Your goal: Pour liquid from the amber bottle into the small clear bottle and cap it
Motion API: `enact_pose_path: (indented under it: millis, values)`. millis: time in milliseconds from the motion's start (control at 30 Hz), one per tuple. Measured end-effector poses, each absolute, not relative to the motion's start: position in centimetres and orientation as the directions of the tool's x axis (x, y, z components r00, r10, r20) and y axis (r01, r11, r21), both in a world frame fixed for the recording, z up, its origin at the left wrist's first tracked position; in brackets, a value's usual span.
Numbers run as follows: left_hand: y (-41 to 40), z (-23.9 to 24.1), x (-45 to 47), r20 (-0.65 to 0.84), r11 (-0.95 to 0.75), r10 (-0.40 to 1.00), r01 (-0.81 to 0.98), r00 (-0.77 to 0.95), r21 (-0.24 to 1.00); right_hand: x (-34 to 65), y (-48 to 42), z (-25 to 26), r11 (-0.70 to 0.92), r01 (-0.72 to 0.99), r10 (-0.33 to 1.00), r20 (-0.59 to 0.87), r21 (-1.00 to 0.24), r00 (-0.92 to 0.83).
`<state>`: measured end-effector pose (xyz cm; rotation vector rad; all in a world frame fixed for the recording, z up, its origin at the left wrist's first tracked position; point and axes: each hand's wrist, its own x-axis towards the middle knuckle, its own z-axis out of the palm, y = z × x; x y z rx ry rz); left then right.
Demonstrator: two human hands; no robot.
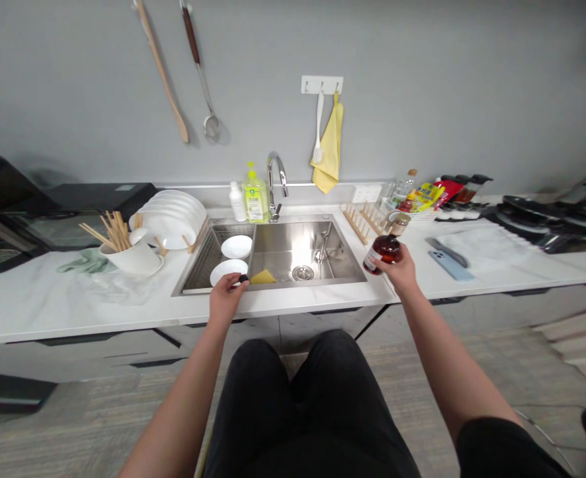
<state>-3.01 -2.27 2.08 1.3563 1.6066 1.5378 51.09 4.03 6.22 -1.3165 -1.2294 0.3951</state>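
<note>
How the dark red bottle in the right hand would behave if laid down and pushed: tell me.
The dark red bottle would probably stay stiff, as its glossy wall looks like glass or hard plastic; I can't tell which. That shine suggests it could be slippery, especially wet. Its rounded body would likely roll on its side.

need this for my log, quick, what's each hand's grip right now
Left hand: closed, holding a small black object.
Right hand: closed, holding a dark red bottle.

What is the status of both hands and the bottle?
Left hand: pinching small black item, at sink edge. Right hand: gripping bottle. Rack close beyond bottle.
</note>
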Motion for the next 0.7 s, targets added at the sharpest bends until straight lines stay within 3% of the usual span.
enact_pose_path:
  millis: [67,167,233,333,433,700]
  values:
    - [-3.8,4.2,-0.5,0.281,-0.215,0.903,0.223,-0.324,0.951,48.3,0.8,6.8,0.318,0.328,0.872,0.410,-0.889,0.267]
    - [-7.0,8.7,4.1,0.385,-0.400,0.897,-0.030,-0.219,0.916,43.2,-4.4,7.1,0.319,0.283,0.927,0.359,-0.905,0.104]
    - [-9.2,11.6,6.9,0.456,-0.467,0.882,-0.085,-0.118,0.880,39.6,-7.6,7.1,0.323,0.263,0.940,0.340,-0.909,0.023]
    - [-11.6,14.3,9.8,0.519,-0.517,0.854,-0.050,0.041,0.855,34.8,-11.4,7.4,0.402,0.221,0.916,0.392,-0.889,-0.088]
    - [-13.0,14.9,10.7,0.531,-0.535,0.842,0.028,0.093,0.844,31.5,-13.9,8.0,0.448,0.157,0.889,0.421,-0.880,-0.181]
    - [-16.3,15.8,8.3,0.538,-0.570,0.821,0.219,0.190,0.792,29.0,-16.2,8.4,0.483,0.191,0.872,0.449,-0.854,-0.196]
